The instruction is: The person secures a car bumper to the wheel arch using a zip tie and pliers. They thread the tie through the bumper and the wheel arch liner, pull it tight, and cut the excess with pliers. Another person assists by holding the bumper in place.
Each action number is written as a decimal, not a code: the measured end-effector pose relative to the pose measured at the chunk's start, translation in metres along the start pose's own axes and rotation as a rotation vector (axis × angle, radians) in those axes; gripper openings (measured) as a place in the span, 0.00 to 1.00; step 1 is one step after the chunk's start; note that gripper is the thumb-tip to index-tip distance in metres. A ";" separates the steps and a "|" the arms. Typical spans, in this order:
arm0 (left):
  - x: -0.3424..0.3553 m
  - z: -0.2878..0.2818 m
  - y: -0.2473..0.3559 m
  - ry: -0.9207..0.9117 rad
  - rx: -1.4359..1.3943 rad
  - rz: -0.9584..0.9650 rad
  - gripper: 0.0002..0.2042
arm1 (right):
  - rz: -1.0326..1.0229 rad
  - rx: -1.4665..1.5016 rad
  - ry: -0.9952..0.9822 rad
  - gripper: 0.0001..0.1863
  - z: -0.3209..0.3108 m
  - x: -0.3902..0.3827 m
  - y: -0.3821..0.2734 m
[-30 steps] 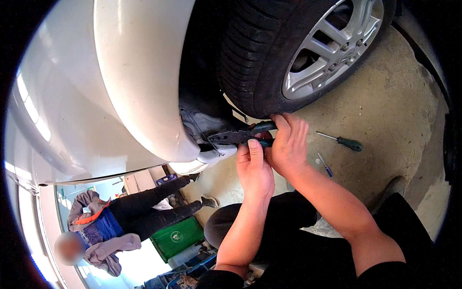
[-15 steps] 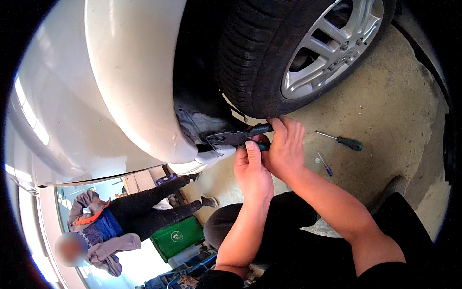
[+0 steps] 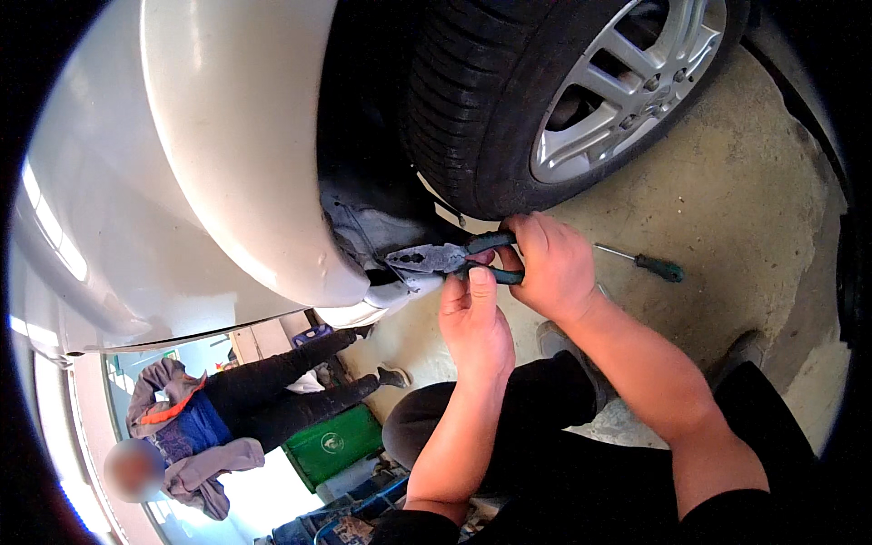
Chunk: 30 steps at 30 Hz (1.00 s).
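Observation:
Pliers with dark green handles point(image 3: 427, 258) are held with their jaws at the dark liner point(image 3: 363, 222) by the lower corner of a white car's wheel arch point(image 3: 241, 163). My right hand point(image 3: 549, 268) is closed round the handles. My left hand point(image 3: 477, 322) is just below the pliers, fingers curled and thumb up against the lower handle; what its fingertips grip is hidden. The black tire point(image 3: 468, 109) with its silver alloy rim point(image 3: 627, 91) stands above my hands.
A green-handled screwdriver point(image 3: 658, 266) lies on the concrete floor point(image 3: 727, 209) right of my hands. At lower left another person point(image 3: 195, 427) in a grey and orange jacket stands near a green bin point(image 3: 331, 440). Dark blue cases point(image 3: 336, 513) sit along the bottom edge.
My right hand has shifted its grip on the handles, and the pliers have turned and moved slightly left. My right forearm has moved over the small blue screwdriver, hiding most of it.

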<state>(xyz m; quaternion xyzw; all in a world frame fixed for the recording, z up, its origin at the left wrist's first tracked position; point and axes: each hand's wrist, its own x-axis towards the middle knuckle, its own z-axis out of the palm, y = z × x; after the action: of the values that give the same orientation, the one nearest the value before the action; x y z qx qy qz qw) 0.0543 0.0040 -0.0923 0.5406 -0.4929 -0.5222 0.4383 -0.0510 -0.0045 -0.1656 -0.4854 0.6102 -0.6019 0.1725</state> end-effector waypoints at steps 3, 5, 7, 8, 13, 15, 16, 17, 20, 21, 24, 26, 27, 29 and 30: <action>0.003 -0.004 0.000 -0.030 -0.004 -0.031 0.17 | 0.098 0.020 -0.211 0.17 -0.009 0.007 0.002; 0.005 -0.004 0.003 -0.070 -0.007 -0.032 0.20 | 0.225 0.027 -0.472 0.16 -0.022 0.018 0.001; 0.006 0.006 0.007 -0.125 0.007 -0.016 0.24 | 0.199 0.171 -0.612 0.15 -0.033 0.025 0.009; 0.005 0.007 0.006 -0.157 -0.012 -0.037 0.26 | 0.186 0.244 -0.682 0.14 -0.036 0.027 0.014; 0.003 0.015 0.008 -0.266 -0.071 -0.155 0.33 | 0.542 0.945 -1.431 0.11 -0.039 0.046 0.039; 0.002 0.023 0.010 -0.257 -0.095 -0.201 0.32 | 0.858 1.240 -1.679 0.14 -0.042 0.050 0.038; 0.002 0.022 0.009 -0.317 -0.080 -0.199 0.31 | 0.897 1.337 -1.723 0.14 -0.044 0.047 0.040; 0.002 0.021 0.007 -0.377 -0.066 -0.197 0.29 | 0.935 1.435 -1.763 0.15 -0.046 0.040 0.046; 0.006 0.030 0.003 -0.405 -0.097 -0.230 0.25 | 0.912 1.329 -1.734 0.16 -0.056 0.047 0.054; 0.008 0.033 0.001 -0.357 -0.132 -0.252 0.25 | 0.850 1.186 -1.654 0.16 -0.060 0.051 0.050; 0.006 0.037 0.005 -0.353 -0.196 -0.267 0.25 | 0.430 0.485 -1.321 0.15 -0.075 0.059 0.032; 0.009 0.024 -0.010 -0.368 -0.175 -0.181 0.24 | 0.118 0.062 -0.993 0.15 -0.079 0.043 0.017; 0.008 0.024 -0.011 -0.340 -0.190 -0.184 0.27 | 0.179 0.027 -0.933 0.15 -0.078 0.034 0.012; 0.002 0.031 -0.010 -0.224 -0.214 -0.205 0.30 | 0.160 0.003 -0.786 0.19 -0.073 0.019 0.002; 0.000 0.034 -0.007 -0.165 -0.225 -0.204 0.31 | 0.141 -0.008 -0.711 0.22 -0.071 0.015 -0.004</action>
<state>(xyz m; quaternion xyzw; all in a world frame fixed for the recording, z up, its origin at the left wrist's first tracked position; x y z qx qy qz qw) 0.0210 0.0066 -0.1011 0.4909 -0.4080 -0.6584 0.3988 -0.1124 0.0247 -0.1408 -0.6217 0.5465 -0.3798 0.4131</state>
